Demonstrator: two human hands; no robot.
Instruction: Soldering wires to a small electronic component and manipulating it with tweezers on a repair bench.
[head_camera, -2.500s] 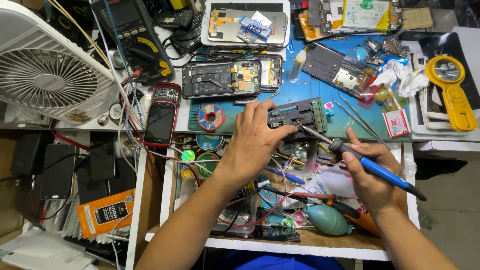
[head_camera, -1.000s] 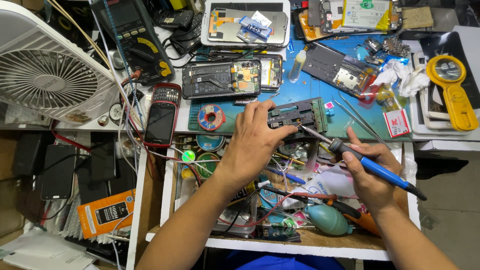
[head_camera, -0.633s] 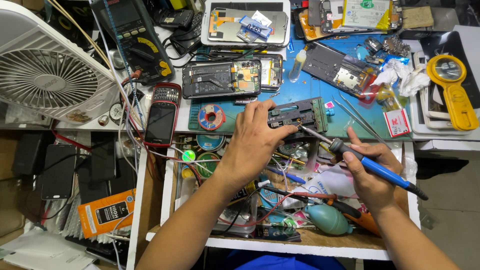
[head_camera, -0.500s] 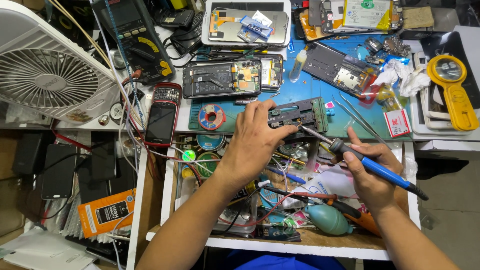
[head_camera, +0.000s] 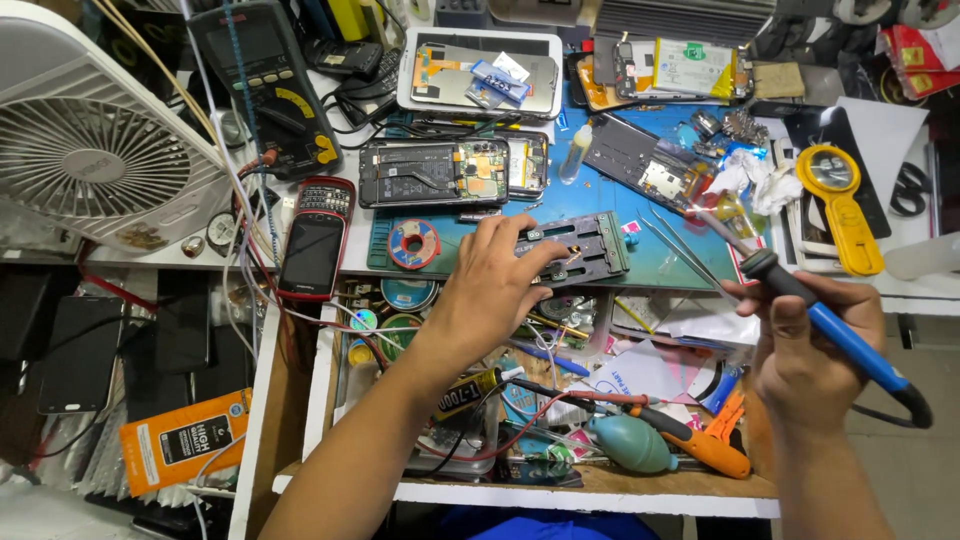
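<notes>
Head view, looking straight down on a crowded repair tabletop (head_camera: 700, 210) w/ a blue mat. The left hand (head_camera: 495, 290) lies over the near edge of the mat, fingers curled down onto a grey metal board holder (head_camera: 585, 248), thumb and forefinger pressing its left end; it pins the holder rather than pinching it. The holder sits flat at the mat's front edge, just right of a small solder spool (head_camera: 414, 244).

The right hand (head_camera: 810, 345) is wrapped in a closed fist round a blue-handled soldering iron (head_camera: 800, 300), held off to the right and well apart from the holder, tip angled up-left over the mat near two tweezers (head_camera: 672, 245). Cord trails off the handle's rear at lower right.

Around them: an opened phone (head_camera: 440, 172) w/ its board showing behind the holder, a red keypad phone (head_camera: 316, 240) to the left, a multimeter (head_camera: 268, 80) and a white fan (head_camera: 90, 150) at far left, a yellow magnifier (head_camera: 835, 200) at right. In the open drawer below: a teal blower bulb (head_camera: 630, 445), an orange-handled tool (head_camera: 700, 450), a glue tube (head_camera: 470, 390) and loose wires.

What could go wrong (my guess only): the iron's tip hangs over crumpled tissue (head_camera: 755, 180) and plastic parts, so a dip of the wrist could scorch them. The cord could snag on drawer clutter and jerk the tip. If the left fingers stay that close on the holder, a returning tip could burn them, and slack pressure would let the holder skid on the mat.
</notes>
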